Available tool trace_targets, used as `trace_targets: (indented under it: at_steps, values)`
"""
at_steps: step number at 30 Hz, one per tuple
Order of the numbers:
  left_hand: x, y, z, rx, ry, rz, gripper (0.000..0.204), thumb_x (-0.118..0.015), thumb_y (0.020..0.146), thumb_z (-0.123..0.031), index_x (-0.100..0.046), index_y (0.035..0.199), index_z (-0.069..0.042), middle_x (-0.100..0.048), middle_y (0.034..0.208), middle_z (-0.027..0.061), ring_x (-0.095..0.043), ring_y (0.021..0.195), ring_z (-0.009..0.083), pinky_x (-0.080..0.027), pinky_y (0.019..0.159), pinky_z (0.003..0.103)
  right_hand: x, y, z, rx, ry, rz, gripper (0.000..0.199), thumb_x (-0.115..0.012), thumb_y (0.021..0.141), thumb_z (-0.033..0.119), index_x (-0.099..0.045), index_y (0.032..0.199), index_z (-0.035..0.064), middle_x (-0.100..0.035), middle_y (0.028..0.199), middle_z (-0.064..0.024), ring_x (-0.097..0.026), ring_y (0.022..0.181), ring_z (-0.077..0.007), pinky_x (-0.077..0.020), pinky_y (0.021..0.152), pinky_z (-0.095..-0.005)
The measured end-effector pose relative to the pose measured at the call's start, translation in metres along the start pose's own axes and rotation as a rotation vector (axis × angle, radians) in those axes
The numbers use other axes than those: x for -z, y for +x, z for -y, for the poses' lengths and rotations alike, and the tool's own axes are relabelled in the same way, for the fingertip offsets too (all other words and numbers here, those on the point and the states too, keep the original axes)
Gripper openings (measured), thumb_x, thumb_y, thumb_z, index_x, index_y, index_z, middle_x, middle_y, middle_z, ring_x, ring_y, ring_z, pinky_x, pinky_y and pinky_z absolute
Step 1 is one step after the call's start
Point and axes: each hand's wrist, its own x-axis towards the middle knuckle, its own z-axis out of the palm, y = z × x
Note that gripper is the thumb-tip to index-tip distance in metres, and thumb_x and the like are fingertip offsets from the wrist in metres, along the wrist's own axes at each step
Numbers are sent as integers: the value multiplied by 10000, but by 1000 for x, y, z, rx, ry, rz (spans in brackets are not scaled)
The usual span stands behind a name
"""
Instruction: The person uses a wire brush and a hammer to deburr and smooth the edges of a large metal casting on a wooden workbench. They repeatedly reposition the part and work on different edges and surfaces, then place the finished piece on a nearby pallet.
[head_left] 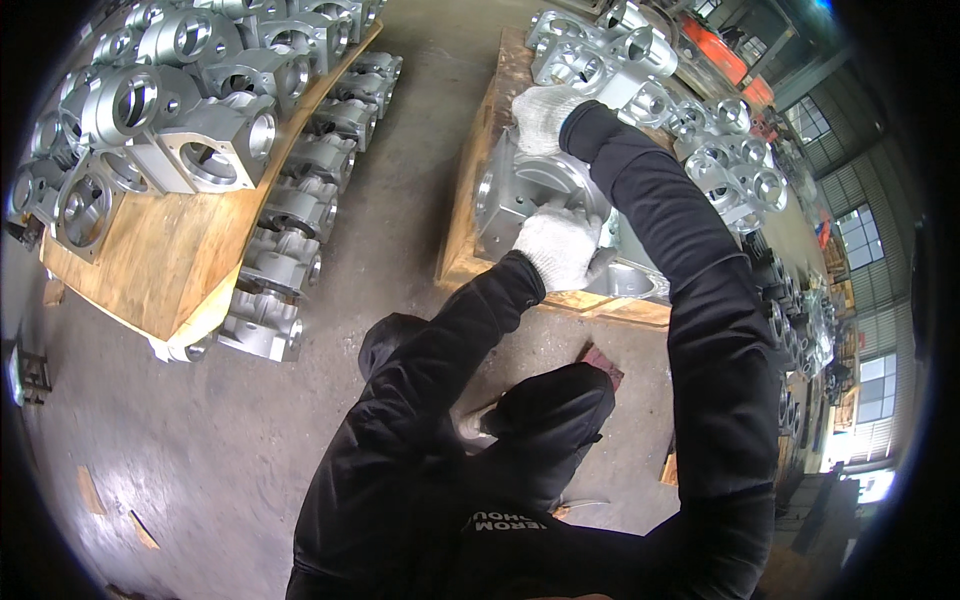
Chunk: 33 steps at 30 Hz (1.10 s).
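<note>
A silver cast-metal housing (511,208) with a wide round opening sits at the near left part of a wooden pallet top (462,262). Both of my hands wear white knit gloves. My left hand (563,248) is closed on the near side of the housing, by the rim of its opening. Farther off, my right hand (546,118) grips the housing's far end, its arm reaching across from the right. The fingertips of both hands are partly hidden against the metal. Beside my left hand, another silver casting (632,280) lies at the pallet's near edge.
On the left, a wooden board (165,262) bears several silver housings (208,150), with more castings (280,260) stacked below its edge. Further castings (735,170) stand beyond my right arm. A reddish block (603,365) is on the floor near my knee; wood scraps (92,490) lie at lower left.
</note>
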Motion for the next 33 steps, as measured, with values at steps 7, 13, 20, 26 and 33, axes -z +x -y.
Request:
trace_targets:
  at_steps: [7,13,20,26,33]
  values:
    - [-12,0,5,-23,6,16,456,-627,879,-459,-655,798,-10,-671,710,193,-674,646,370,-547,685,472,14,-47,29,89,12,32,256,-670,671,178,-781,834,14,-738,872,-232,-739,856,-401,-597,760,-469]
    - [-34,-6,10,48,-263,234,524,-579,900,-538,-688,1165,-99,-708,1137,145,-648,1097,399,-491,968,549,15,-89,54,224,32,-115,213,-703,627,183,-777,765,38,-721,777,-220,-732,768,-395,-585,686,-466]
    - [-34,-15,6,76,-326,158,673,-546,911,-594,-582,1386,-119,-602,1403,127,-534,1307,388,-373,1135,555,25,-122,73,197,20,-138,254,-716,626,210,-778,773,13,-731,835,-227,-734,798,-389,-585,730,-461]
    - [18,8,-15,110,79,381,563,-544,946,-487,-633,1257,-26,-698,1087,191,-685,1012,382,-519,927,498,22,-181,44,-256,426,-401,313,-608,991,324,-707,1139,67,-716,827,-216,-739,831,-377,-577,720,-444]
    - [64,35,60,195,202,208,368,-556,954,-332,-652,1195,-72,-664,1175,193,-623,1160,391,-470,1030,511,-63,-254,44,-575,659,-725,295,-655,995,313,-706,1087,37,-724,868,-230,-727,780,-395,-560,689,-448]
